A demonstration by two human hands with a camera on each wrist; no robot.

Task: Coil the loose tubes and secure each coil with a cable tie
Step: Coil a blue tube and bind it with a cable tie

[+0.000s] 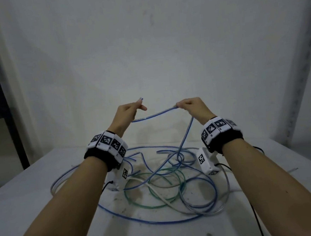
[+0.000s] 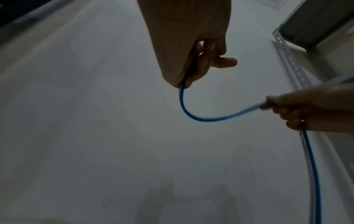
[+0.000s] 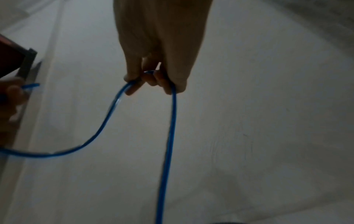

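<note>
Both hands are raised above the table, holding one blue tube. My left hand grips it near its free end, which pokes up past the fingers. My right hand grips the same tube farther along; a short slack arc hangs between the hands. From the right hand the blue tube drops straight down to a tangle of loose tubes on the table: blue loops, a green tube and a white tube. In the left wrist view the blue tube curves from my left hand across to my right hand.
A plain white wall stands close behind the table. A dark frame rises at the left and a perforated metal shelf upright at the right. Thin black cables run from the wrist units across the table's right side.
</note>
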